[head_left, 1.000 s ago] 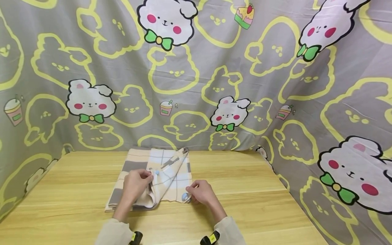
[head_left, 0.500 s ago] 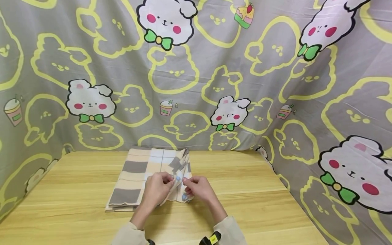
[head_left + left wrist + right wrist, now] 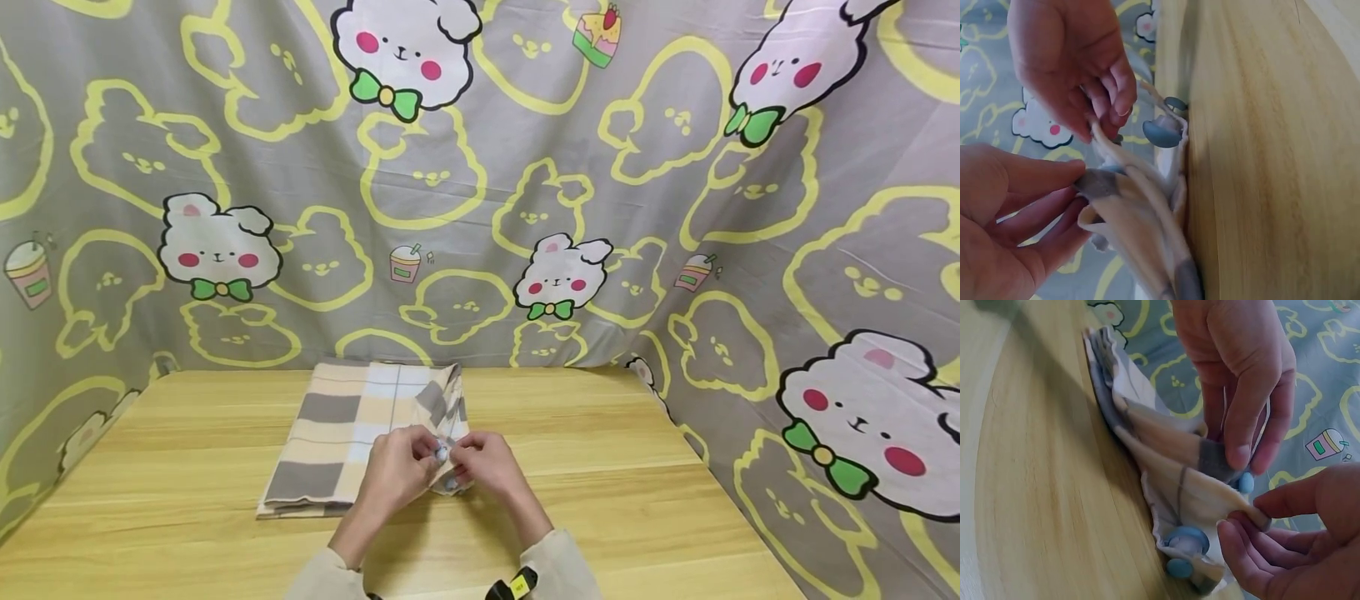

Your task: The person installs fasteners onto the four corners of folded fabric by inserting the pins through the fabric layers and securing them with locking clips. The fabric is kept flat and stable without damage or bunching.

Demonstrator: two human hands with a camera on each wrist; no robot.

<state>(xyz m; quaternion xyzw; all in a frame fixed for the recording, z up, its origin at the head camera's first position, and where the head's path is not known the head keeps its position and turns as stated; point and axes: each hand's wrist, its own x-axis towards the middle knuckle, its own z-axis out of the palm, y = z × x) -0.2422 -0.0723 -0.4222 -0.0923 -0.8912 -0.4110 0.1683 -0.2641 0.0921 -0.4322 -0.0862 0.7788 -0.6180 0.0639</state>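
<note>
Together, the left hand (image 3: 397,475) and right hand (image 3: 487,468) pinched facing edges of the checked garment (image 3: 352,433) with blue snap buttons (image 3: 1186,540), which lay folded on the wooden table (image 3: 637,500).

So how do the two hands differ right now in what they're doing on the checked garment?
The left hand pinches a grey patch of the checked garment, with a small blue button at its fingertips. The right hand pinches the cream edge nearer the front, just above two larger blue buttons. Both meet at the garment's right front corner, lifting the fabric off the wooden table.
</note>
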